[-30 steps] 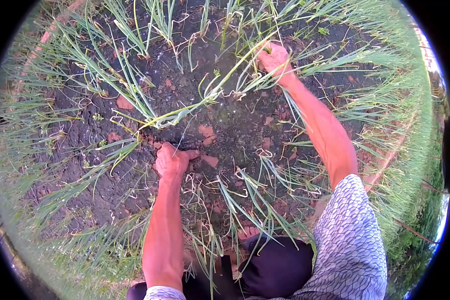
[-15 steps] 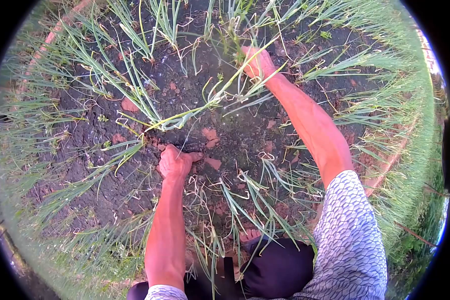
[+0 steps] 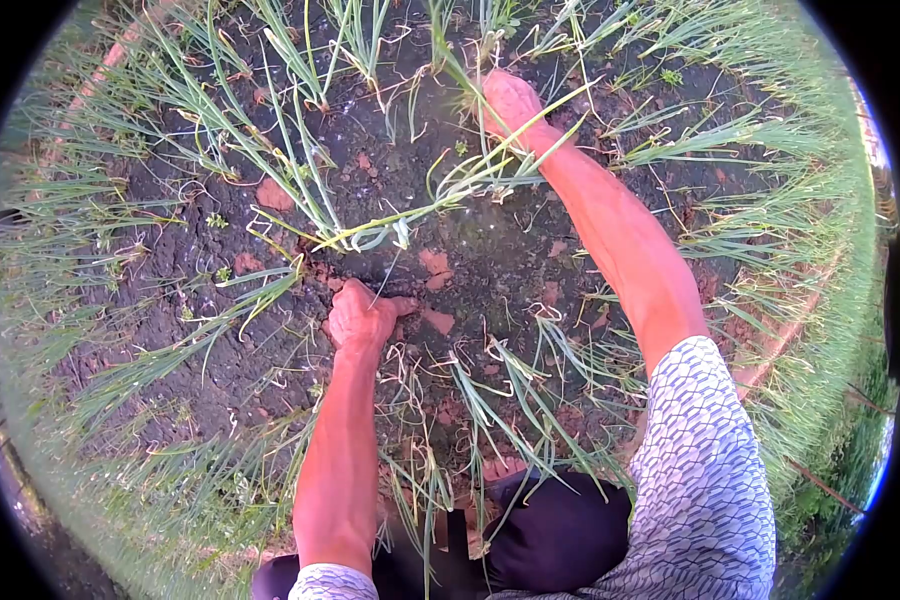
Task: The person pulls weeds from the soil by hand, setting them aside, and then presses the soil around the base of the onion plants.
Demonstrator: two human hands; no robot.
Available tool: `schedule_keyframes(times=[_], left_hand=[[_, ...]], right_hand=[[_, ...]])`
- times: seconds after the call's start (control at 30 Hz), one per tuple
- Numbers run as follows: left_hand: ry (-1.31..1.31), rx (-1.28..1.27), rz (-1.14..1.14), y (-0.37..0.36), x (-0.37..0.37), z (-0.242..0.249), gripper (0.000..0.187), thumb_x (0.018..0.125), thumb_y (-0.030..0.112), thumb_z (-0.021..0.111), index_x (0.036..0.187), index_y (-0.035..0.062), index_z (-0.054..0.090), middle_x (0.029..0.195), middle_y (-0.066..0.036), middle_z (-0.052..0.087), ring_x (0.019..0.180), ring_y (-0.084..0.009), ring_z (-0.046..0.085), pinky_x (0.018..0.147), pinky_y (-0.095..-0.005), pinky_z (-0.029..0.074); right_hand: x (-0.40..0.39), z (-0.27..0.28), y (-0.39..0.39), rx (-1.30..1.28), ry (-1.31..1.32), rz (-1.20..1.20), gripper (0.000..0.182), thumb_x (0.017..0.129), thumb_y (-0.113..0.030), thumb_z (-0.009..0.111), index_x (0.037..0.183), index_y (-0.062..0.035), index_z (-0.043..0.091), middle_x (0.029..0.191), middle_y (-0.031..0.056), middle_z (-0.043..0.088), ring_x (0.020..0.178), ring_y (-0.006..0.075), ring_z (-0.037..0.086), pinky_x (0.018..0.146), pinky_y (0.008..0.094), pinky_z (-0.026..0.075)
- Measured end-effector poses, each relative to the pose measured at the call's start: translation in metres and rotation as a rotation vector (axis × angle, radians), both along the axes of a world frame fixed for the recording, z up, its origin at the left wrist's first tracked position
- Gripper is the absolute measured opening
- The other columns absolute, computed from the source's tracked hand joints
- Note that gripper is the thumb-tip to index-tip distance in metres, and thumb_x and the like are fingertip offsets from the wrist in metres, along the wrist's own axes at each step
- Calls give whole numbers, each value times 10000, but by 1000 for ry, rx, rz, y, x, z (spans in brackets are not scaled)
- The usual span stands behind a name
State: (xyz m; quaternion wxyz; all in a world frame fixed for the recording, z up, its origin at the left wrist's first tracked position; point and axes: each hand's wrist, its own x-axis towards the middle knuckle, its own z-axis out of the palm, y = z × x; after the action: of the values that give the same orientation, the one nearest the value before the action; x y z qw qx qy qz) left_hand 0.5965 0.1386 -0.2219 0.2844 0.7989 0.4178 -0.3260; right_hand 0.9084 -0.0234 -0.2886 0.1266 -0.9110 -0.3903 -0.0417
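Note:
My left hand (image 3: 362, 315) rests on the dark soil (image 3: 450, 235), fingers curled in and thumb sticking out to the right; what its fingers close on, if anything, is hidden. Just above it, an onion plant (image 3: 320, 215) has long green leaves, some bent over to the right. Farther out, my right hand (image 3: 512, 100) is closed at the stems of a thin green weed (image 3: 452, 62), blurred by motion. Fallen onion leaves (image 3: 495, 175) lie under my right wrist.
Rows of onion plants (image 3: 520, 390) stand close to my knees (image 3: 560, 530) and on both sides. Reddish clods (image 3: 435, 268) are scattered over the soil. Dense green growth (image 3: 820, 230) lines the right edge, beside a reddish strip (image 3: 770, 350).
My right hand has moved slightly away from me, and the weed at it has swung left and blurred. My left hand keeps its place by the onion plant; the whole view has shifted slightly.

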Motion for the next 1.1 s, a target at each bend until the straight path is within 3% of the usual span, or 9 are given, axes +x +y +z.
schedule_keyframes(times=[0.17,0.23,0.43,0.53,0.7,0.83,0.9,1.03,1.1], left_hand=[[10,3,-28,3,0,-3,699,554,459,879,998,-17,623,993,-175,683,960,-327,655,853,-403,493],[10,-14,-10,2,0,-4,681,554,451,881,979,-19,633,976,-174,688,948,-324,660,851,-399,494],[-5,-12,0,2,-1,-2,658,561,442,881,971,-13,643,967,-170,692,941,-319,663,857,-403,492],[-20,28,-21,0,0,2,658,552,454,881,955,-17,660,968,-175,694,912,-308,673,833,-395,500],[-5,45,-29,4,-1,1,706,558,448,876,1018,-40,658,1033,-210,678,956,-336,671,842,-414,512],[17,12,10,6,-2,-4,728,557,438,883,1051,-41,645,1079,-234,656,1008,-355,654,847,-423,531],[2,34,11,6,-4,-10,689,554,450,881,994,-29,653,1030,-207,674,969,-350,663,841,-420,523],[-23,43,25,6,-7,-13,619,567,434,874,928,-20,659,973,-188,689,918,-343,674,822,-417,524],[-55,12,31,9,-12,-19,576,571,405,873,894,-19,655,908,-183,696,893,-340,679,805,-417,529]], right_hand=[[-20,40,-4,592,611,-257,318,852,-343,675,884,-28,643,682,31,604,626,133,577,564,296,472],[-28,67,-18,205,810,-334,290,857,-315,653,905,-29,648,686,31,606,624,123,568,554,288,469],[-75,48,-3,-155,312,33,328,786,-360,684,984,-100,655,846,155,636,845,310,648,742,430,530],[-79,37,0,64,125,137,232,779,-215,691,790,-35,544,740,144,546,773,343,586,679,408,499],[-66,51,8,369,482,-126,182,876,-191,646,955,-28,619,716,72,624,586,159,594,551,317,530],[-64,88,59,618,976,129,177,871,-106,631,1025,-18,625,791,40,648,619,81,598,531,260,524],[-67,91,98,403,1120,136,189,853,-105,649,1026,-29,647,773,17,640,587,83,575,503,238,483],[-67,42,161,214,532,344,202,844,-210,647,979,-66,687,695,58,623,578,115,591,518,273,476],[-69,39,178,98,1011,225,208,847,-181,617,1005,-59,677,742,91,658,656,216,634,589,341,498]])
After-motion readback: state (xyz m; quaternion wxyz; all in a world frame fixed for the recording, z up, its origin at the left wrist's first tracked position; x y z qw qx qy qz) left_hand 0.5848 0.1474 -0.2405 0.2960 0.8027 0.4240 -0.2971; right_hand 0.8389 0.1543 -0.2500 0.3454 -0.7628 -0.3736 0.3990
